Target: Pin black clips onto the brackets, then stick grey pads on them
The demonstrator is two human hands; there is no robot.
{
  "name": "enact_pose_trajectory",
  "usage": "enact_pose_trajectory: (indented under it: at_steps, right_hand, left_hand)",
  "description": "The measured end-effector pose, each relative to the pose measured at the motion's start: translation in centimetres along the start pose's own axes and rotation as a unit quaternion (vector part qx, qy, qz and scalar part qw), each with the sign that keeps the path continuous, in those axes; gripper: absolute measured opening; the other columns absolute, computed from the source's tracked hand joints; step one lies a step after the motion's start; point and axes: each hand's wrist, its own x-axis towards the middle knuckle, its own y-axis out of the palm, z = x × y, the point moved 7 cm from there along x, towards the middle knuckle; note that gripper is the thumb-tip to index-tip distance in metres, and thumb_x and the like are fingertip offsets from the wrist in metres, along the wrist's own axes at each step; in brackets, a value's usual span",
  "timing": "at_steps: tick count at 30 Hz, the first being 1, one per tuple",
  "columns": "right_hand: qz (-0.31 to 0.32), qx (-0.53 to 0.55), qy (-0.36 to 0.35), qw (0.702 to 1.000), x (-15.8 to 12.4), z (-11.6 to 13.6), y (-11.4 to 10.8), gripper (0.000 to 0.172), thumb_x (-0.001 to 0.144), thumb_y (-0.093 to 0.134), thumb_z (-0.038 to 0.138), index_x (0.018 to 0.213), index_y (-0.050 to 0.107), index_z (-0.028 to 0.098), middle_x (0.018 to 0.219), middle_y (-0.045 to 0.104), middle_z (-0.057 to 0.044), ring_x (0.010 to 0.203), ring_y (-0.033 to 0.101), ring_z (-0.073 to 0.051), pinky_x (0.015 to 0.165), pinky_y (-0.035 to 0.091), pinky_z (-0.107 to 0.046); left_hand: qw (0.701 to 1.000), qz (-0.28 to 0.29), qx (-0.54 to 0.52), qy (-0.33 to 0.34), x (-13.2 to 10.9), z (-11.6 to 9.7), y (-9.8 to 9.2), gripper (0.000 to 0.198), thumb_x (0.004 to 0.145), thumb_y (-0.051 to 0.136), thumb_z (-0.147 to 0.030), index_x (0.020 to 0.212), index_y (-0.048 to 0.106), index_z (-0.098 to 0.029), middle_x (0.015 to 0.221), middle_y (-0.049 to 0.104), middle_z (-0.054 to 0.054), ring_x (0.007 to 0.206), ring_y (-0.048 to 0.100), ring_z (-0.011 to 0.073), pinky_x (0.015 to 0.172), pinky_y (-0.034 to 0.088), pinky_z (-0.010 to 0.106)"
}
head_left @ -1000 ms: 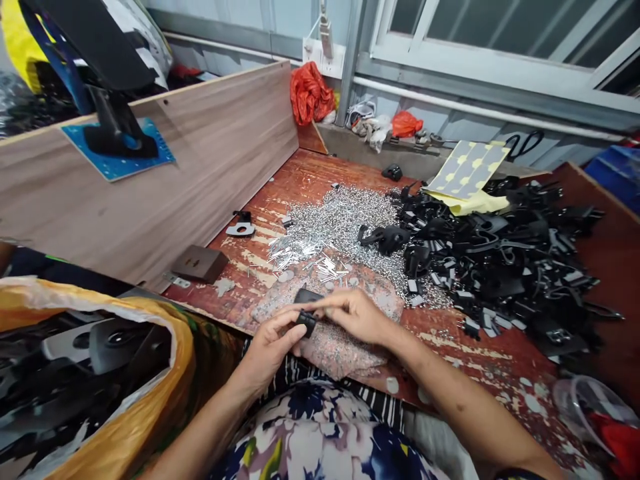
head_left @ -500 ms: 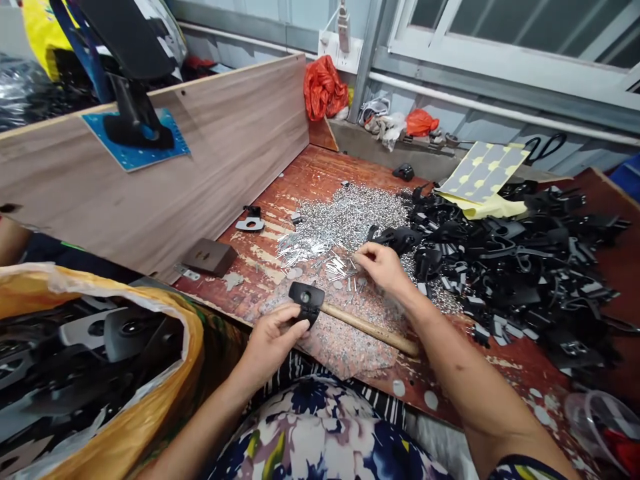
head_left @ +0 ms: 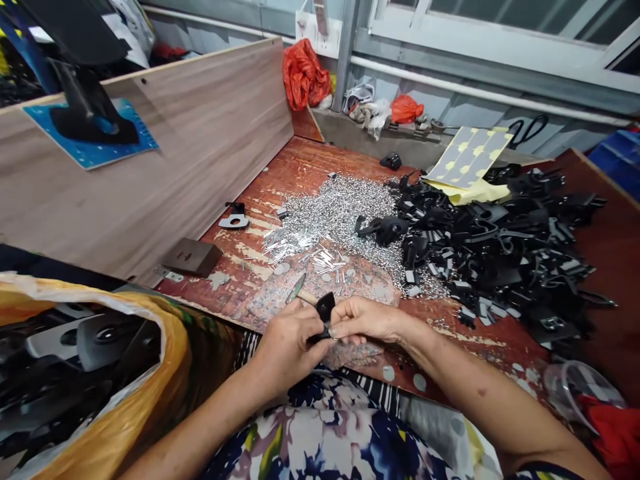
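My left hand (head_left: 295, 333) is closed around a black plastic clip part (head_left: 325, 305), held low over the near edge of the table. Against the same part, my right hand (head_left: 367, 320) is pinched with thumb and forefinger together. Whatever lies between those fingertips is too small to make out. Just behind my hands, a small hammer (head_left: 296, 288) rests on a speckled stone slab (head_left: 270, 297), most of its handle hidden. Loose silver pins (head_left: 325, 260) lie on the far side of the slab, in front of a heap of small metal pieces (head_left: 345, 207).
Black plastic parts (head_left: 500, 247) are piled on the right, beside a sticker sheet (head_left: 467, 157). A brown block (head_left: 193, 257) sits at left. An orange-yellow sack (head_left: 175, 347) of parts stands near left, a clear tub (head_left: 575, 387) near right. A wooden board (head_left: 190, 127) walls the left side.
My right hand has come from the loose pins toward me and now meets the part in my left hand. The part has been turned and moved slightly right. The view has shifted.
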Motion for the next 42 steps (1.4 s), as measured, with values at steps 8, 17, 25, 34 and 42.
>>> enact_pose_trajectory:
  at_steps: [8, 17, 25, 34, 42]
  right_hand:
    - [-0.375, -0.423, -0.124, 0.815, -0.6, 5.6, -9.8, 0.022, 0.094, 0.056, 0.013, 0.098, 0.076, 0.022, 0.1, 0.078, -0.004, 0.089, 0.068, -0.016, 0.081, 0.048, -0.029]
    - [-0.343, -0.641, -0.097, 0.68, 5.1, 7.8, -8.9, 0.035, 0.091, 0.059, 0.005, 0.119, 0.074, 0.019, 0.097, 0.077, -0.011, 0.096, 0.065, -0.025, 0.082, 0.043, -0.034]
    - [-0.361, -0.661, -0.14, 0.643, 4.1, 8.1, -10.3, 0.028, 0.089, 0.054, 0.007, 0.108, 0.073, 0.013, 0.098, 0.072, -0.014, 0.094, 0.061, -0.026, 0.083, 0.042, -0.036]
    - [-0.421, -0.396, -0.326, 0.748, -2.8, 9.0, -5.6, 0.019, 0.096, 0.062, 0.021, 0.106, 0.077, 0.026, 0.101, 0.077, -0.005, 0.09, 0.071, -0.021, 0.085, 0.057, -0.04]
    - [-0.304, -0.409, -0.36, 0.782, -2.2, 9.8, 3.3, 0.013, 0.1, 0.059, 0.019, 0.103, 0.07, 0.024, 0.089, 0.074, 0.0, 0.081, 0.069, -0.015, 0.077, 0.055, -0.031]
  left_hand:
    - [0.966, -0.072, -0.188, -0.165, -1.5, 4.4, -1.2, 0.029, 0.086, 0.069, -0.03, 0.06, 0.062, -0.02, 0.069, 0.058, 0.002, 0.07, 0.053, 0.0182, 0.063, 0.039, 0.03]
    - [0.812, -0.136, -0.462, -0.328, -3.6, 7.6, 0.7, 0.03, 0.071, 0.079, -0.04, 0.058, 0.065, -0.017, 0.069, 0.05, 0.001, 0.057, 0.046, 0.0113, 0.045, 0.042, 0.022]
    - [0.706, -0.18, -0.595, -0.339, -4.0, 8.0, 0.6, 0.025, 0.067, 0.084, -0.036, 0.07, 0.073, -0.015, 0.064, 0.053, -0.002, 0.048, 0.042, 0.0065, 0.043, 0.043, 0.02]
    - [0.668, -0.226, -0.622, -0.341, -3.4, 8.2, 0.7, 0.036, 0.071, 0.085, -0.049, 0.071, 0.074, -0.016, 0.072, 0.064, 0.004, 0.055, 0.05, 0.0102, 0.039, 0.038, 0.02]
    - [0.671, -0.234, -0.627, -0.32, -2.7, 7.6, 1.5, 0.038, 0.068, 0.093, -0.045, 0.078, 0.075, -0.013, 0.071, 0.064, 0.001, 0.054, 0.052, 0.0092, 0.043, 0.049, 0.021]
